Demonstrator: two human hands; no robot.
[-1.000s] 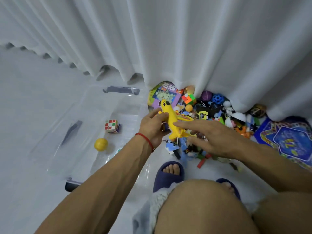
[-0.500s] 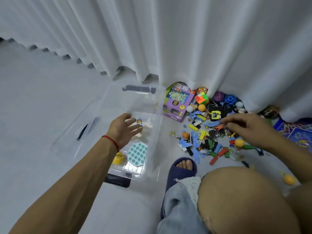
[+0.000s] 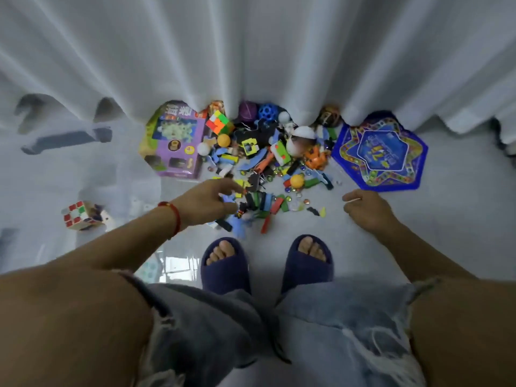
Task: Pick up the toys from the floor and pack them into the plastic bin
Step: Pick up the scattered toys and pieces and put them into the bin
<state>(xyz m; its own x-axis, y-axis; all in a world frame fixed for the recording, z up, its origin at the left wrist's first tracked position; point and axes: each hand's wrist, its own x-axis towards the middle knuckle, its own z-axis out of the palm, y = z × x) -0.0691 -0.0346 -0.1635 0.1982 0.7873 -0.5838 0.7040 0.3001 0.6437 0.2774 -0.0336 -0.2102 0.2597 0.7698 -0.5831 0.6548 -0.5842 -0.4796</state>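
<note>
Bin [image 3: 92, 174] at left: clear plastic, walls hard to see; cube [image 3: 78, 215] inside, glossy stickered faces.
Left hand [image 3: 208, 201] reaches into near edge of pile [image 3: 265, 174], fingers curled down among small pieces; cannot tell if anything held.
Judgement: scoop several flat blocks at once, not one by one; glass-like beads will roll.
Pile against curtain [image 3: 251, 51]: hard bricks, smooth balls.
Right hand [image 3: 367, 209] near floor, loosely curled, seems empty.
Star board [image 3: 382, 152] far right: flat, glossy.

Pale grey glossy tiled floor [image 3: 418, 227], catching soft window reflections. Behind it, along the far edge, white pleated fabric curtain [image 3: 251, 46] hanging in folds to floor level.
</note>
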